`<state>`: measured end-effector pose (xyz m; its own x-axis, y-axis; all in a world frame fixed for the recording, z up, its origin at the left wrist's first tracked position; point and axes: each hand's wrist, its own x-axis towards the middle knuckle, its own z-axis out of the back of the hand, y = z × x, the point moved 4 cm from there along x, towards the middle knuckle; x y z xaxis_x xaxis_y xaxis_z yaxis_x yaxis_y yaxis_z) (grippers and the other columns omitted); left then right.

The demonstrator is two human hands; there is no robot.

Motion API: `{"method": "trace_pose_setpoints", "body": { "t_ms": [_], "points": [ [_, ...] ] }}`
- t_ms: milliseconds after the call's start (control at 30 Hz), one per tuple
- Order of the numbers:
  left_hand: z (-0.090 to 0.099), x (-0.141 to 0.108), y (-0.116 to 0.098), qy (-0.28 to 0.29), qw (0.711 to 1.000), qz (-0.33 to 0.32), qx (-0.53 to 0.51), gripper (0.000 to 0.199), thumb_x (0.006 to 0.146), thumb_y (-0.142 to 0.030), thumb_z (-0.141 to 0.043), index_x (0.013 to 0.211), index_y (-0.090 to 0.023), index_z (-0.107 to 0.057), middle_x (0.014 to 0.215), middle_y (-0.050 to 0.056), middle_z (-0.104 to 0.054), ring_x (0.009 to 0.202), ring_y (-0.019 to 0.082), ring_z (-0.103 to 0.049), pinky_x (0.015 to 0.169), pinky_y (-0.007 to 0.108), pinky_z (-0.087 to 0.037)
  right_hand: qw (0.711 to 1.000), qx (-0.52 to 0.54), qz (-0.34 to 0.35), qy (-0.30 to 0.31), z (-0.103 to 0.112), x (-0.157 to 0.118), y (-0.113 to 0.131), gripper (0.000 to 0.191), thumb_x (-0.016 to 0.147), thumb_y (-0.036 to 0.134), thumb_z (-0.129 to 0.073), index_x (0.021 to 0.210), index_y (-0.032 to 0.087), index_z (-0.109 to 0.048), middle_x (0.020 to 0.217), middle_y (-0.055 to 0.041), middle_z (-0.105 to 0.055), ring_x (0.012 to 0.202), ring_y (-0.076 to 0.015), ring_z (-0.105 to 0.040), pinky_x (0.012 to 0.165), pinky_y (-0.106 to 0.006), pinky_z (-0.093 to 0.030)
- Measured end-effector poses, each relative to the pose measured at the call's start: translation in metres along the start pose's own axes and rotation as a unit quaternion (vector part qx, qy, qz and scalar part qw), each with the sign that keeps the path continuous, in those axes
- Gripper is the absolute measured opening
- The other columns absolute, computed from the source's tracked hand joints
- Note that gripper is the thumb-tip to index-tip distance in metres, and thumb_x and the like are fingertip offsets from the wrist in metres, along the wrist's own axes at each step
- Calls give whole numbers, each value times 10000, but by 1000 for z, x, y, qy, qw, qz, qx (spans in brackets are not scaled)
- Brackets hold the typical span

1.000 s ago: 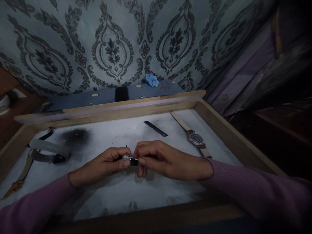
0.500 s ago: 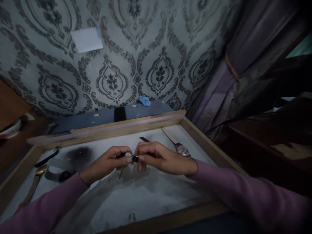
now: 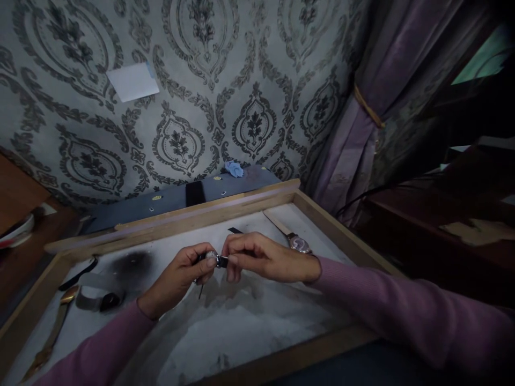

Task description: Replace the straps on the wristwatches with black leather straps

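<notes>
My left hand (image 3: 182, 274) is closed around a small wristwatch (image 3: 211, 255) with a pale dial, held above the tray. From its right side juts a short piece of black strap (image 3: 223, 261), pinched between the thumb and fingers of my right hand (image 3: 267, 258). A thin dark rod-like piece (image 3: 201, 291) pokes out under my left hand; its kind is unclear. Behind my right hand the end of a dark strip (image 3: 234, 230) shows. Farther right lies a watch with a light strap (image 3: 299, 244).
A wooden-rimmed tray (image 3: 333, 228) with a white, stained bottom surrounds my hands. On its left are a gold-coloured watch (image 3: 60, 316), a grey-strapped watch (image 3: 90, 303) and a dark strap (image 3: 78, 273). Behind stand a blue surface (image 3: 169, 199), a black phone-like slab (image 3: 195, 193) and a crumpled blue cloth (image 3: 234, 169).
My view has shifted slightly, so the wall and tray sit a little differently. Both hands keep their grip on the watch and its strap, with barely any movement.
</notes>
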<state>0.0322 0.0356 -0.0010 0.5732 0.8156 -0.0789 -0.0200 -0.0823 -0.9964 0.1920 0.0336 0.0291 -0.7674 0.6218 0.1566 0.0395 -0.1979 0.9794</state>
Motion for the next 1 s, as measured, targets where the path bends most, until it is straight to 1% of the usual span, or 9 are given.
{"method": "trace_pose_setpoints", "body": {
  "t_ms": [200,400,800,1000],
  "points": [
    [-1,-3,1,7,1000,-2,-12,238,859,-349,-616,773,-138,-545,562,-67,-394,508,74,-291,500,214,-231,1000,2,-9,4,-2,2,-2,432,899,500,-496,799,99,-622,853,-40,-533,695,-98,-595,706,-268,-508],
    [0,-3,1,13,1000,-4,-16,229,872,-340,-598,775,-140,-542,566,-68,-390,509,73,-290,502,215,-229,1000,6,-13,7,-3,2,-2,449,889,507,-509,794,84,-625,867,-42,-527,693,-89,-598,708,-257,-496],
    [-2,-3,1,17,999,7,-41,244,866,-354,-608,767,-142,-538,555,-73,-375,495,71,-272,487,223,-207,1000,14,-18,10,-4,1,-1,441,884,509,-514,799,89,-620,867,-37,-526,691,-85,-596,700,-246,-497],
    [-2,-4,1,24,1000,5,-15,238,873,-351,-593,770,-140,-551,569,-68,-371,507,75,-290,496,219,-231,1000,1,-18,17,-4,1,-2,424,897,494,-503,797,99,-619,865,-35,-524,696,-89,-592,702,-255,-499]
  ]
}}
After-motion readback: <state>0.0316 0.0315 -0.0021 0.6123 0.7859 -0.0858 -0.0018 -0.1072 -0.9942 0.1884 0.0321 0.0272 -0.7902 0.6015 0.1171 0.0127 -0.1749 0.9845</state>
